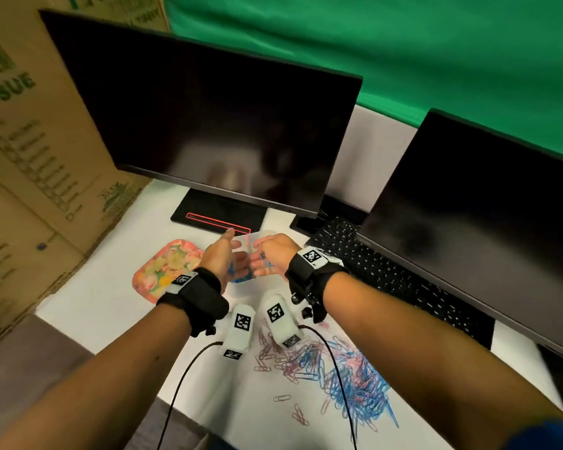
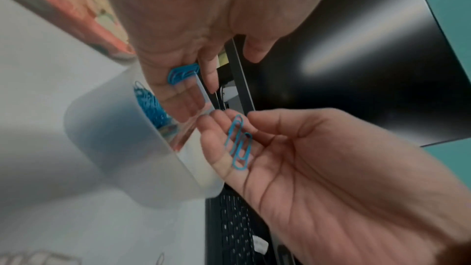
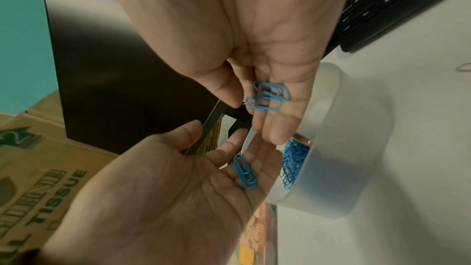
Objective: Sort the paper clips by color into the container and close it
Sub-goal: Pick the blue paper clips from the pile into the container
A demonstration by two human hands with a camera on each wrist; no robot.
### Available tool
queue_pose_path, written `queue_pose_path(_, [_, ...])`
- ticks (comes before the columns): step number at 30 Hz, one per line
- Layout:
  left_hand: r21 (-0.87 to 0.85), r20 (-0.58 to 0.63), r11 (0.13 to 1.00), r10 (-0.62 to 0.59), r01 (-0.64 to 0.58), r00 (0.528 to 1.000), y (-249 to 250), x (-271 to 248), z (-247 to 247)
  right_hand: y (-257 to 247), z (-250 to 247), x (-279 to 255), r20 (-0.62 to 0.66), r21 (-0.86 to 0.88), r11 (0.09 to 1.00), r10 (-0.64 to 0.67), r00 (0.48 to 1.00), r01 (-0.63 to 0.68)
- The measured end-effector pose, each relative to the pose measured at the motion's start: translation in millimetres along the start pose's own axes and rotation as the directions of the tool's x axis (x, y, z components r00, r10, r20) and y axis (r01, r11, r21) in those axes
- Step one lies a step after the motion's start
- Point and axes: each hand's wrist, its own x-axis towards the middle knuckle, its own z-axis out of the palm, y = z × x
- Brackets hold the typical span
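A translucent white container point(image 1: 261, 236) stands on the desk with blue paper clips point(image 3: 293, 164) heaped in one side. My left hand point(image 1: 225, 256) and right hand point(image 1: 271, 252) hover over it, palms facing each other. Both hands are open with fingers nearly straight. A small stack of blue clips point(image 3: 246, 172) lies on the left hand's fingers. Two or three blue clips point(image 2: 239, 142) lie loose on the right hand's fingers point(image 3: 270, 120), just above the container's rim point(image 2: 178, 158). A mixed pile of pink and blue clips point(image 1: 342, 368) covers the desk near me.
A floral pink tray point(image 1: 166, 267) sits left of the container. A black keyboard point(image 1: 387, 274) lies to the right. Two dark monitors point(image 1: 208, 125) stand behind, and a cardboard box point(image 1: 30, 157) walls the left side. Sensor cables point(image 1: 189, 368) hang from both wrists.
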Motion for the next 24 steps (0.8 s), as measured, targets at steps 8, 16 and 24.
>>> queue_pose_path(8, [0.211,-0.014,0.977,0.007,-0.004,1.0,19.5,12.7,-12.0,-6.0,11.5,23.1,-0.106,-0.111,0.993,-0.055,0.993,0.043])
queue_pose_path(16, [0.535,0.244,0.717,0.375,-0.447,0.894,-4.3,-2.9,-13.6,53.6,-49.1,-3.8,-0.169,-0.213,0.962,-0.208,0.964,0.17])
queue_pose_path(24, [0.846,0.498,0.124,0.167,-0.519,0.851,-93.7,-13.7,-8.8,157.5,-82.2,-47.5,-0.186,-0.74,0.672,-0.249,0.95,0.031])
